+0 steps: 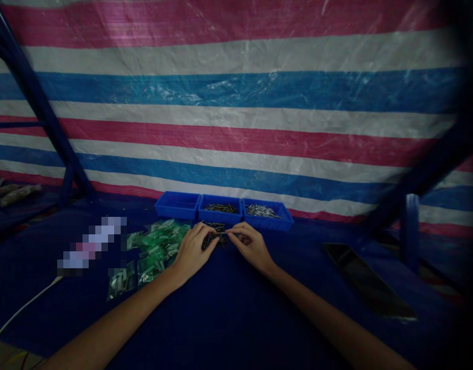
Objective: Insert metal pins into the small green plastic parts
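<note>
A small pile of dark, thin metal pieces (211, 240), perhaps screws, lies on the blue tabletop between my hands. My left hand (193, 249) arches over the pile's left side, thumb and fingers apart with dark pieces showing between them. At the right edge of the pile, my right hand (253, 247) pinches a thin, pale metal piece (222, 233) between thumb and index finger; its tip points left. Green-and-clear plastic packets (159, 246) lie heaped beside my left hand. The exact kind of the metal pieces is too small and dark to tell.
Behind the pile stand three blue bins: one bare inside (178, 205), one with dark pieces (221, 208), one with silvery pieces (261, 211). A dark phone-like slab (369, 280) lies right. A white cable (24, 311) runs left. Blue posts (47, 113) and striped sheeting (236, 87) border the table.
</note>
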A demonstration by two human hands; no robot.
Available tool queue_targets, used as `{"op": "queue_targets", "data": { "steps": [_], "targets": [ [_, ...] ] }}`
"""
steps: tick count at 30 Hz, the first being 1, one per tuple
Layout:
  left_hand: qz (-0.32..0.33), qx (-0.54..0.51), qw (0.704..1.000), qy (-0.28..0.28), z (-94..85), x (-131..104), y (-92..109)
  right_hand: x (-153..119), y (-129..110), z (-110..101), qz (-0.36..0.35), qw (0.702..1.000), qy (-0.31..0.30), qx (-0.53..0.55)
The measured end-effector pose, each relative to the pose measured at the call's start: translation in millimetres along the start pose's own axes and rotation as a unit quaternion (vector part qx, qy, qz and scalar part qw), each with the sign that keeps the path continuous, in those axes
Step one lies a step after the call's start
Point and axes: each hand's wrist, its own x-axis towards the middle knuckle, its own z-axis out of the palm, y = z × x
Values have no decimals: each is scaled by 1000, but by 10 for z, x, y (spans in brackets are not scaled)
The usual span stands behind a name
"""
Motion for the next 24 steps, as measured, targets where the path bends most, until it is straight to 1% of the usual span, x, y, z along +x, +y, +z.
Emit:
{"op": "queue_targets", "data": {
  "steps": [2, 4, 6, 11, 13, 17, 20, 22, 24],
  "targets": [
    [4, -6, 1000, -14, -7, 4, 13, 14, 49, -6, 24, 999, 45, 17],
    [15, -17, 999, -35, -12, 7, 24, 15, 75, -9, 32, 997, 65, 28],
    [20, -22, 999, -45, -10, 9, 23, 10, 72, -9, 32, 997, 61, 30],
    [-21, -40, 999, -9, 6, 13, -29, 5, -7, -6, 18, 999, 29, 24],
    [-10, -52, 998, -19, 2, 15, -45, 1, -34, -5, 6, 1000, 16, 25],
    [42, -66, 996, -47, -15, 19, -49, -23, -50, -1, -26, 1000, -4, 14],
    [55, -73, 995, -35, -19, 21, -47, -51, -37, 11, -56, 998, -1, -3],
    [53, -77, 995, -21, -16, 18, -46, -70, -29, 23, -62, 998, 7, -17],
    [49, -78, 996, -11, -17, 10, -39, -88, -31, 36, -66, 997, -1, -35]
  ]
}}
